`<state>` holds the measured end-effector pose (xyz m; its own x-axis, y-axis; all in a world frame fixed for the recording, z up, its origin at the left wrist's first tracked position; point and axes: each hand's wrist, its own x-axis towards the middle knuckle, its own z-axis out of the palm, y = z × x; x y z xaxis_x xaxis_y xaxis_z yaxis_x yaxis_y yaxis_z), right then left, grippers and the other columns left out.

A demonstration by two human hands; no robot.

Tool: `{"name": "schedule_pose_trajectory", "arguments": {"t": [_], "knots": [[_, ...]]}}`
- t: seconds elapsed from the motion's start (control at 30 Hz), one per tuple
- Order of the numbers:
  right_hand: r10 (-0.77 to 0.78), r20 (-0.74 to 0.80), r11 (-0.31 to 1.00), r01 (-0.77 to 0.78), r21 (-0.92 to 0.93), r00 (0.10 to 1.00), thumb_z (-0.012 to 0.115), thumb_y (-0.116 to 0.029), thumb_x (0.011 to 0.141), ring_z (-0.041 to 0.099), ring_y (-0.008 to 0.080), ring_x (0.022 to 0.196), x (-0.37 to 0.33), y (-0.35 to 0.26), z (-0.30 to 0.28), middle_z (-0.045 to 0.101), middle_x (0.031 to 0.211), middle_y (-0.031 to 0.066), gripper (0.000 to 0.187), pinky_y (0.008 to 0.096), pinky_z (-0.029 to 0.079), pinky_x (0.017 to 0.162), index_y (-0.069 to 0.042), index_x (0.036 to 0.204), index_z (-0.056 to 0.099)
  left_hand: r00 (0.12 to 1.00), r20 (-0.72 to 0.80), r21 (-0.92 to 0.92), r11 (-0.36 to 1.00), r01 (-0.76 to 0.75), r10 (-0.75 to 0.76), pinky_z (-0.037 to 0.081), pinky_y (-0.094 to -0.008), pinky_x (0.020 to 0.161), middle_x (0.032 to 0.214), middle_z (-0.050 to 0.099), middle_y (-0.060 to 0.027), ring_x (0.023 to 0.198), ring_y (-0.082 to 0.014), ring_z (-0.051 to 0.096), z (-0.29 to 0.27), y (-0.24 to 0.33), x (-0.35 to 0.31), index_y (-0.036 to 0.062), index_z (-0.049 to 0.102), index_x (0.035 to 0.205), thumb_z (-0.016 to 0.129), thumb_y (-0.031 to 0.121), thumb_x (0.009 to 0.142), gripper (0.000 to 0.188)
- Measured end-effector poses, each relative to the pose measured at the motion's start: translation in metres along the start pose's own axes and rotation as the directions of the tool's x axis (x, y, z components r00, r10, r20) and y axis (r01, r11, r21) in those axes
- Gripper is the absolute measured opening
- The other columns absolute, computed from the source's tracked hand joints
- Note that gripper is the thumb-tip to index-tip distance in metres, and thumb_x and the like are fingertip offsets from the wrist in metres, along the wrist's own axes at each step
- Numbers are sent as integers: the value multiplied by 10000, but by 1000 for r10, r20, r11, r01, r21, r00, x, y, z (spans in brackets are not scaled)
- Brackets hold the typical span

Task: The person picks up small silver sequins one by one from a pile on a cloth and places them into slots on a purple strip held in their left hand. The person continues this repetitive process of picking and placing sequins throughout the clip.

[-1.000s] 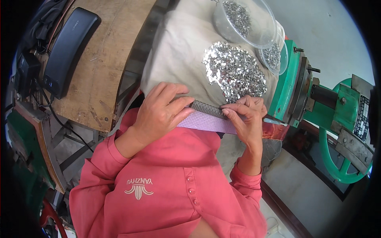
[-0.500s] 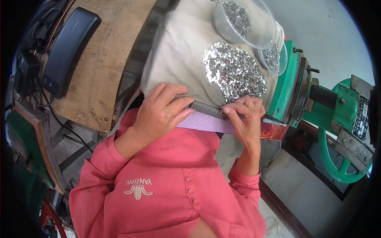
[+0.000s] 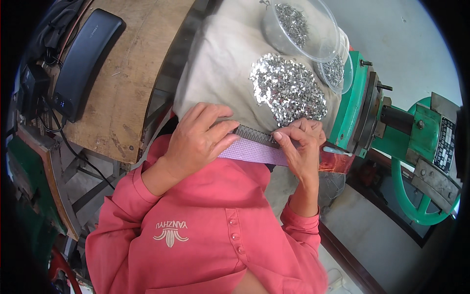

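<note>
A dark, narrow strip with a row of fine teeth or slots [image 3: 254,135] lies across my lap, over a purple woven band [image 3: 254,151]. My left hand [image 3: 198,139] grips the strip's left end between thumb and fingers. At its right end is my right hand [image 3: 303,147], thumb and forefinger pinched together against the strip. Whatever sits between those fingertips is too small to make out. Just beyond the right hand, a heap of small shiny metal pieces [image 3: 289,88] is spread on a pale cloth [image 3: 220,63].
Two clear plastic tubs, a large one [image 3: 270,30] and a smaller one [image 3: 348,78], hold more metal bits behind the heap. A green machine with a handwheel [image 3: 416,213] stands at right. On the left, a wooden table [image 3: 132,73] carries a black power bank [image 3: 88,63] with cables.
My right hand has shifted very slightly left along the strip, still pinched. The left hand keeps its place.
</note>
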<state>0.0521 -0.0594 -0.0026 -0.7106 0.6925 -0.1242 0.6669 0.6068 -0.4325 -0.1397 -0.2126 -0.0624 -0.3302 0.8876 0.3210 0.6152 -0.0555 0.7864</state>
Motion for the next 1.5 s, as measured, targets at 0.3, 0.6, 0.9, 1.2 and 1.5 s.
{"name": "schedule_pose_trajectory", "arguments": {"t": [0.3,0.6,0.9,1.2,1.5], "knots": [[-3,14,1000,4,-20,1000,841,-322,757,459,191,935,-2,1,-4,596,792,-53,167,377,256,917,-180,837,809,1000,-11,-1,1000,-2,2,498,-371,791,1048,611,-72,932,-254,593,0,0,0,52,704,967,805,146,736,269],[0,37,1000,1,-28,999,835,-312,761,459,193,939,-1,0,-8,600,796,-47,162,377,258,924,-179,850,811,1000,-13,8,1000,-10,10,496,-370,783,1037,611,-71,922,-249,591,1,0,1,52,703,961,803,145,739,261],[-4,39,999,6,-54,999,841,-258,745,498,165,950,-5,10,-13,609,822,-59,137,358,273,932,-188,857,806,1000,-16,-5,1000,-4,4,495,-374,784,1034,614,-72,921,-251,593,2,0,0,47,710,959,797,144,742,253],[4,8,1000,-3,-12,1000,834,-287,762,483,190,948,-7,13,-8,618,813,-48,144,383,266,932,-175,849,816,1000,-16,9,1000,-12,12,493,-376,785,1031,623,-72,906,-250,594,1,0,2,44,718,953,796,147,741,248],[-76,-7,996,76,38,997,806,-222,787,510,175,935,-7,19,-14,606,816,-44,123,343,311,907,-170,898,815,1000,-10,18,1000,-7,7,495,-379,782,1018,628,-76,895,-255,598,1,1,2,48,718,953,805,147,730,259]]}}
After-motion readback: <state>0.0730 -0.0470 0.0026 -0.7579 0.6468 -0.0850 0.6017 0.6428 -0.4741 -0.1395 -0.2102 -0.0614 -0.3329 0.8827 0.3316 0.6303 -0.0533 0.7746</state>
